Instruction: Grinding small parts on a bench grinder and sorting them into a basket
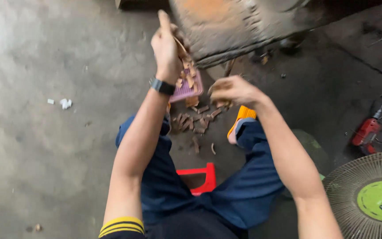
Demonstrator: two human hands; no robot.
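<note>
My left hand (165, 46) is raised and grips the edge of a small pink basket (186, 88), which is tilted and holds several small brown wood pieces (187, 66). My right hand (231, 90) hovers just right of the basket with its fingers curled around a few brown pieces. More brown pieces (197, 121) lie scattered on the concrete floor (45, 146) below both hands, between my knees. A dark watch (162, 86) sits on my left wrist.
A large rusty metal body (235, 26) stands just beyond the hands. I sit on a red stool (202, 177). A red power drill with cable (368, 132) lies at the right, and a fan grille with a green hub (372, 199) at bottom right. White scraps (65, 103) lie left.
</note>
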